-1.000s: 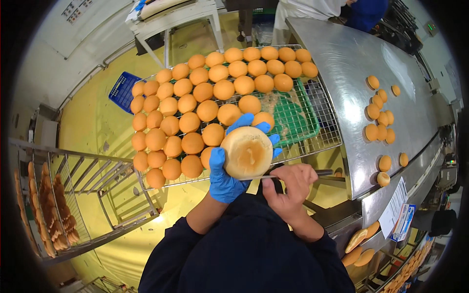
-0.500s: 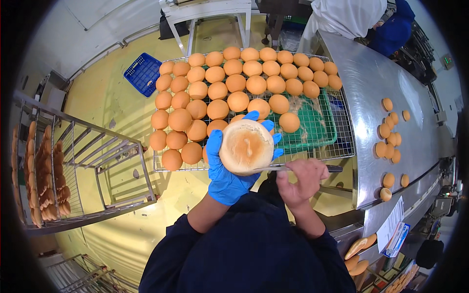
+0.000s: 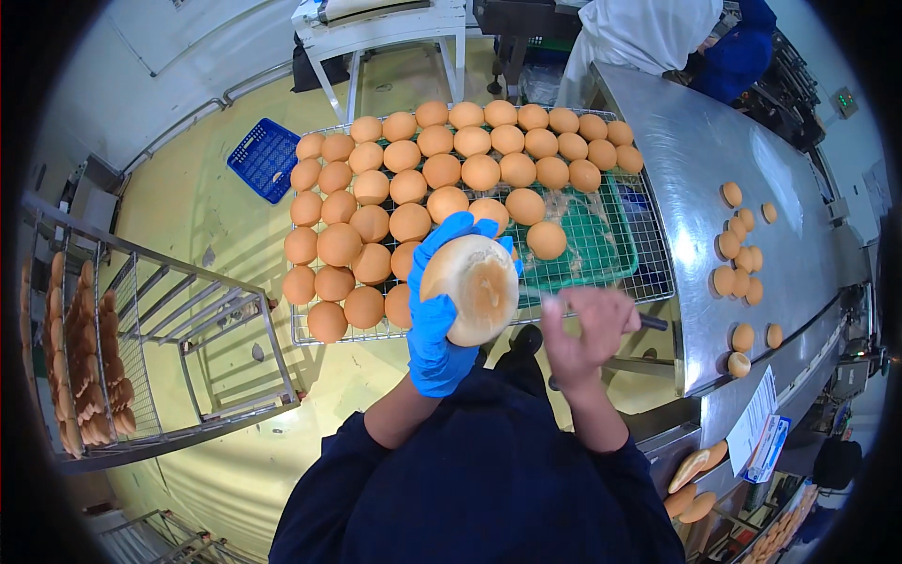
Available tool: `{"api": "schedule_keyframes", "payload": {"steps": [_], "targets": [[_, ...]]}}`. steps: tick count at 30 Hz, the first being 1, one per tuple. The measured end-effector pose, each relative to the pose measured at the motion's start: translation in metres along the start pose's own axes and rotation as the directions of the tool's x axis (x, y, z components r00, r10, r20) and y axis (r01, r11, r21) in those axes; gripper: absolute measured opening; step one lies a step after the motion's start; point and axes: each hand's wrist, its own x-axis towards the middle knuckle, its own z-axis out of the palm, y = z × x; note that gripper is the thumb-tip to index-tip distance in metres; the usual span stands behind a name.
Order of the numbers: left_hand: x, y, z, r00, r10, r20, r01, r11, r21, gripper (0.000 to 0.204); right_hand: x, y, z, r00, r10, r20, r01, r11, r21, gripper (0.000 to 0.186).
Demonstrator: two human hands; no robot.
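Observation:
My left hand [image 3: 440, 324], in a blue glove, grips a round bread bun [image 3: 481, 291] with its pale, browned base facing up. My bare right hand [image 3: 590, 334], a little smeared by motion, is closed round a knife. The knife's dark handle [image 3: 653, 322] sticks out to the right; its blade is hardly visible and points toward the bun. Just beyond my hands, a wire rack [image 3: 615, 273] bears rows of browned round buns [image 3: 410, 222]. One bun [image 3: 546, 241] sits by itself near the rack's uncovered right part.
Under the rack lies a green crate [image 3: 587, 268]. On the right, a steel table [image 3: 695, 310] carries several small buns [image 3: 728, 244]. A trolley [image 3: 235, 338] with loaded trays stands left. A blue basket [image 3: 266, 155] rests on the floor. People in white and blue clothing [image 3: 644, 38] are at the far right.
My left hand has turned and tilted the bun, and its fingers now wrap its left side. The knife blade has come away from the bun's lower edge as my right hand moved slightly right.

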Motion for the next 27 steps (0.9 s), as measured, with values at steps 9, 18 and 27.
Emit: {"api": "schedule_keyframes", "payload": {"steps": [9, 18, 27], "targets": [[0.002, 0.001, 0.0, 0.997, 0.081, -0.007, -0.081, 0.996, 0.023, 0.077, -0.002, 0.003, 0.004, 0.998, 0.054, 0.019, -0.055, 0.998, 0.006, 0.02], [0.0, 0.0, -0.006, 0.993, 0.121, 0.003, -0.121, 0.991, 0.063, 0.075, -0.004, -0.005, 0.003, 0.997, 0.062, 0.056, -0.065, 0.997, 0.041, 0.019], [-0.001, 0.0, -0.007, 0.995, 0.09, -0.039, -0.091, 0.995, -0.026, 0.075, -0.003, -0.011, 0.0, 0.993, 0.084, 0.088, -0.092, 0.991, 0.092, 0.018]]}}
